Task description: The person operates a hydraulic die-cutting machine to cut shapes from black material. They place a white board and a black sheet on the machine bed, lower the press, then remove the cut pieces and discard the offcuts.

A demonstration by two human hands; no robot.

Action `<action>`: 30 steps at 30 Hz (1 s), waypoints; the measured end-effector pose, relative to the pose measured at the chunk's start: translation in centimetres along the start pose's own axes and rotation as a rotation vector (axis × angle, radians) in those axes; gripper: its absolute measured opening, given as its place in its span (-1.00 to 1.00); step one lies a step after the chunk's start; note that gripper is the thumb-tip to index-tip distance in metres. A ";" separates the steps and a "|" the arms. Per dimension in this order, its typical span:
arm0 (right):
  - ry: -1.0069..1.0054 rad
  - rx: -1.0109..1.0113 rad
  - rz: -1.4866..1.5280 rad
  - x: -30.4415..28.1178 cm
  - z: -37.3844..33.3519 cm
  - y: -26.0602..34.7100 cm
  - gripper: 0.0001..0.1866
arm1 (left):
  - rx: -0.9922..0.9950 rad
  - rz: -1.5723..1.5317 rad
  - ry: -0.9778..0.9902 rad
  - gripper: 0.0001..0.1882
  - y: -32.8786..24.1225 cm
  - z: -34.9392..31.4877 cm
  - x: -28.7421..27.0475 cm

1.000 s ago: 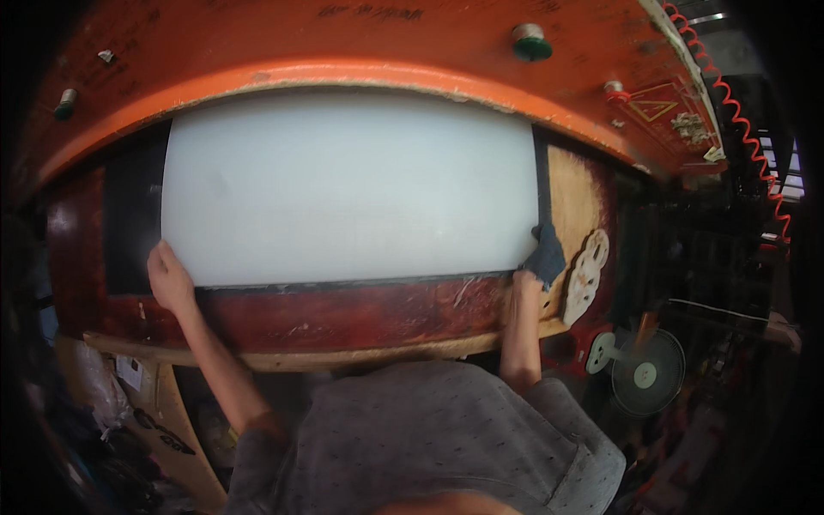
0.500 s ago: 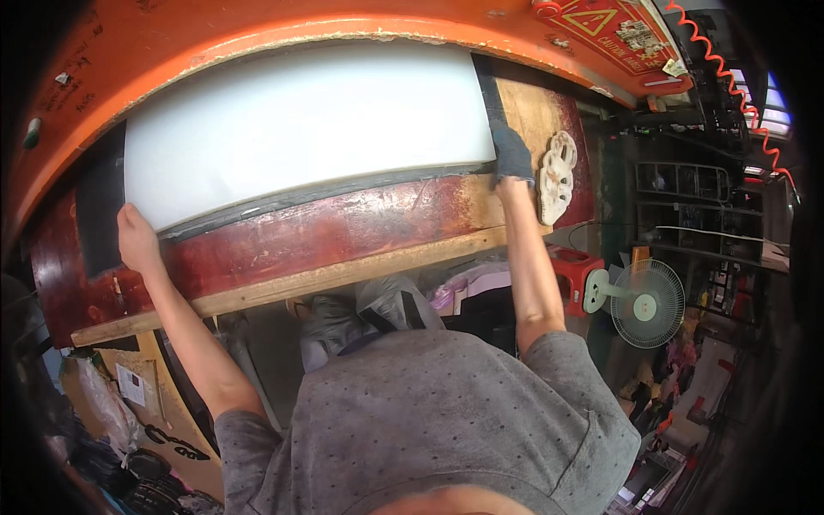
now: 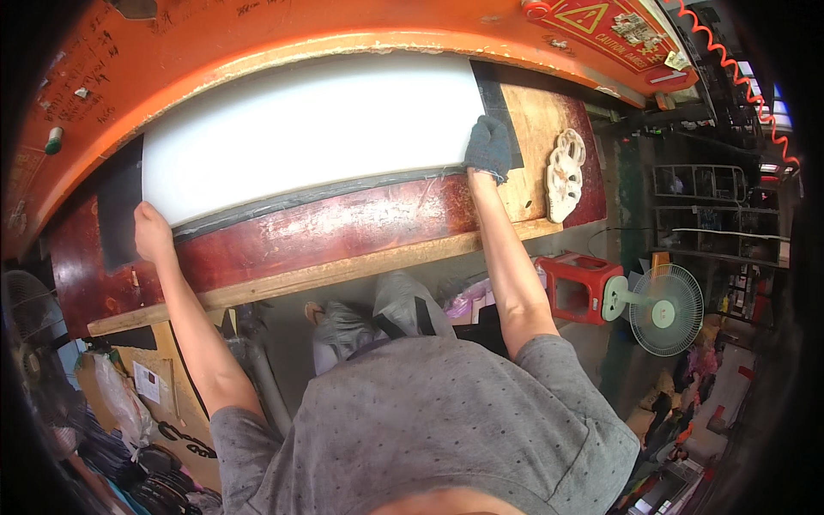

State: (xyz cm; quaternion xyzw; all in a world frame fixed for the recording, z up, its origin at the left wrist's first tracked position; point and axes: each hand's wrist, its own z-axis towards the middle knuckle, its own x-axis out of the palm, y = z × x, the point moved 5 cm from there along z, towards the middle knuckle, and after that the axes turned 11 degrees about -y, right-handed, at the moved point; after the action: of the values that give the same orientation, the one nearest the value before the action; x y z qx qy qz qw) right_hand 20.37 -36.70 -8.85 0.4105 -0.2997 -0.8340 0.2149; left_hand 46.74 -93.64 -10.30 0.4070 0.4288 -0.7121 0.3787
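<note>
A wide white sheet (image 3: 318, 129) lies on a dark mat (image 3: 120, 206) on the red-brown bench, under the front edge of an orange machine. My bare left hand (image 3: 153, 233) is closed at the sheet's near left corner, thumb on top and the other fingers mostly hidden. My right hand (image 3: 489, 150), in a dark grey glove, closes over the near right corner. Its fingertips cannot be seen. Right of that hand, on bare wood, rests an off-white, sole-shaped piece (image 3: 565, 176) with holes through it.
The orange machine (image 3: 343, 39) overhangs the bench's far side. A wooden strip (image 3: 283, 279) runs along the front edge. A red stool (image 3: 577, 287) and a fan (image 3: 665, 311) stand to the right. A coiled red hose (image 3: 730, 64) hangs at upper right.
My right hand has moved left, from beside the sheet's right edge onto its near corner. My left hand stays at the left corner. The whole view has shifted slightly.
</note>
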 end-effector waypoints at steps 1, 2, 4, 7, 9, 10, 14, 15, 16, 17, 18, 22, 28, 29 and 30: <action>0.022 0.024 0.013 0.2 -0.2 -0.3 -0.60 | -0.009 0.009 0.007 -0.50 0.3 0.1 0.0; 0.043 -0.001 -0.024 0.4 -0.3 -0.3 -0.55 | -0.012 0.045 0.006 -0.49 0.5 0.3 0.1; 0.073 -0.078 -0.052 0.2 -0.3 -0.2 -0.45 | 0.003 0.007 0.006 -0.49 0.7 0.6 0.1; 0.231 -0.149 -0.060 -0.4 0.4 -0.3 -0.37 | -0.007 -0.130 0.085 -0.49 0.8 0.7 0.2; 0.365 -0.072 0.226 -0.8 0.8 -0.2 -0.43 | 0.025 -0.199 0.065 -0.50 0.6 0.4 -0.2; 0.400 -0.055 0.251 -1.4 0.7 -0.2 -0.44 | 0.053 -0.238 0.054 -0.51 0.4 0.1 -0.6; 0.406 0.031 0.137 -3.5 -1.0 -0.5 -0.38 | 0.048 -0.159 0.047 -0.48 0.2 -1.2 -2.0; 0.404 0.003 0.012 -3.8 -1.8 -0.6 -0.35 | 0.021 -0.130 0.069 -0.47 0.4 -1.3 -2.4; 0.386 0.006 -0.132 -4.2 -2.5 -0.9 -0.33 | 0.036 -0.105 0.059 -0.47 0.1 -1.5 -2.5; 0.355 0.017 -0.282 -4.6 -3.0 -1.4 -0.30 | 0.007 -0.087 0.103 -0.46 0.3 -1.5 -2.4; 0.356 0.054 -0.281 -4.6 -3.6 -1.8 -0.29 | 0.023 -0.077 0.099 -0.46 0.3 -1.4 -2.4; 0.224 0.247 -0.024 -5.0 -4.7 -3.9 -0.39 | 0.041 -0.088 0.086 -0.44 1.6 -0.8 -1.0; 0.042 0.424 0.578 -6.2 -6.5 -6.0 -0.70 | 0.173 -0.193 0.036 -0.45 4.9 1.8 1.5; 0.035 0.463 0.616 -6.3 -6.9 -5.9 -0.73 | 0.142 -0.191 0.057 -0.44 5.6 2.5 1.9; 0.118 0.540 0.668 -6.1 -7.4 -5.9 -0.76 | 0.103 -0.198 0.075 -0.44 6.2 3.1 2.1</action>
State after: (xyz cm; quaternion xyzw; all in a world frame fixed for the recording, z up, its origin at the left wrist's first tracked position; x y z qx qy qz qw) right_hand 29.22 -31.10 -12.99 0.3793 -0.6106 -0.5856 0.3746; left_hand 50.66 -99.06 -13.15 0.4079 0.4438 -0.7513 0.2689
